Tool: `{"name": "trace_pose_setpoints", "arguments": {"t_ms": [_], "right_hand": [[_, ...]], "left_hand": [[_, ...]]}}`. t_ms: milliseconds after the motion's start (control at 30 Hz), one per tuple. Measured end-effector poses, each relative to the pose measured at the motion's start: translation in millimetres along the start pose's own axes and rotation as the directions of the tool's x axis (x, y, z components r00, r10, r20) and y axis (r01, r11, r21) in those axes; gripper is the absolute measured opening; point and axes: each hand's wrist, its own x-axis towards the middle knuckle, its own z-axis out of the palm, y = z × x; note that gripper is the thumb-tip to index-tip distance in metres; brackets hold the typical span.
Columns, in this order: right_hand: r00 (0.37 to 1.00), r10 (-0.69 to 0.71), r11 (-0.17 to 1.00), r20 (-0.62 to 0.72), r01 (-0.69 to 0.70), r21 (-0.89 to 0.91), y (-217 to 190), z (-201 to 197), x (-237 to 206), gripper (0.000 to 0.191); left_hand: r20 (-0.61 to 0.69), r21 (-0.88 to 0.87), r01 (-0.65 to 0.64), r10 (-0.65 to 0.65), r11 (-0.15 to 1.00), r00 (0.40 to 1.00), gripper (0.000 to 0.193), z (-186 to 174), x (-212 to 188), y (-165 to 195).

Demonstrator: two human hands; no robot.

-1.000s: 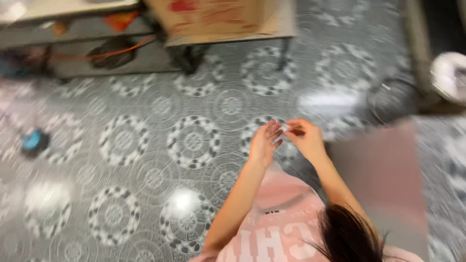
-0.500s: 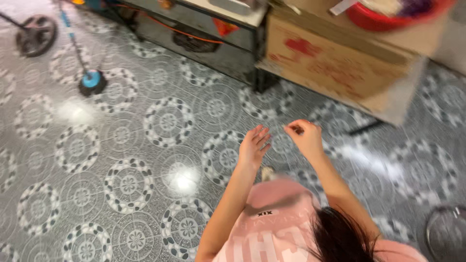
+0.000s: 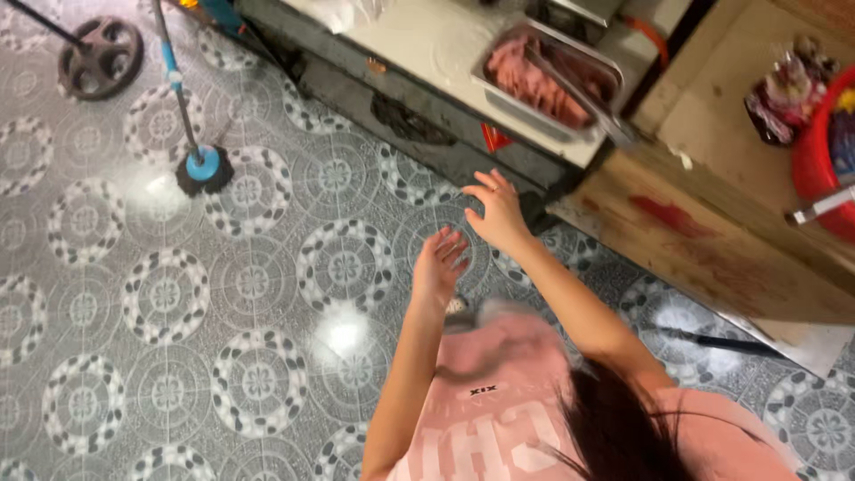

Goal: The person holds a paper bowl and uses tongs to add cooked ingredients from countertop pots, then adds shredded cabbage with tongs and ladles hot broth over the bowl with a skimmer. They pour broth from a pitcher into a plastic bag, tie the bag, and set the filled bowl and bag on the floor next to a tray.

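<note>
My left hand [image 3: 439,262] hangs in front of my pink shirt with its fingers spread and nothing in it. Higher up, my right hand [image 3: 496,210] reaches toward the edge of a pale counter [image 3: 427,44], fingers apart and empty. On that counter lies a metal tray [image 3: 490,87] filled with pink raw meat [image 3: 533,82], with metal tongs [image 3: 588,105] resting across it. Neither hand touches the counter or the tray.
A wooden table [image 3: 712,240] with red stains stands to the right, bearing a red basin [image 3: 824,151] and wrapped packets [image 3: 788,93]. A blue-handled mop [image 3: 200,165] and a wheel [image 3: 100,58] rest on the patterned tile floor [image 3: 178,294] at upper left.
The view has swung toward the counter and the meat tray. My hands, close together a second ago, have parted, and the right one has risen toward the counter edge.
</note>
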Motion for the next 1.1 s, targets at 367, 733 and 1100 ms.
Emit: {"name": "trace_pose_setpoints", "arguments": {"t_ms": [367,733,1100], "right_hand": [[0.988,0.142,0.978,-0.054,-0.148,-0.149,45.2,71.2,182.6,0.053],[0.968,0.165,0.927,-0.187,-0.217,-0.305,79.9,105.0,186.1,0.016],[0.848,0.185,0.920,-0.497,-0.328,-0.217,-56.7,104.8,165.0,0.026]], "left_hand": [[-0.045,0.114,0.097,-0.093,0.989,0.995,0.049,6.7,117.3,83.6],[-0.078,0.320,0.147,-0.129,0.936,0.989,0.050,5.7,207.9,162.5],[0.432,0.647,-0.221,-0.112,0.730,0.895,0.022,36.5,257.1,221.5]]}}
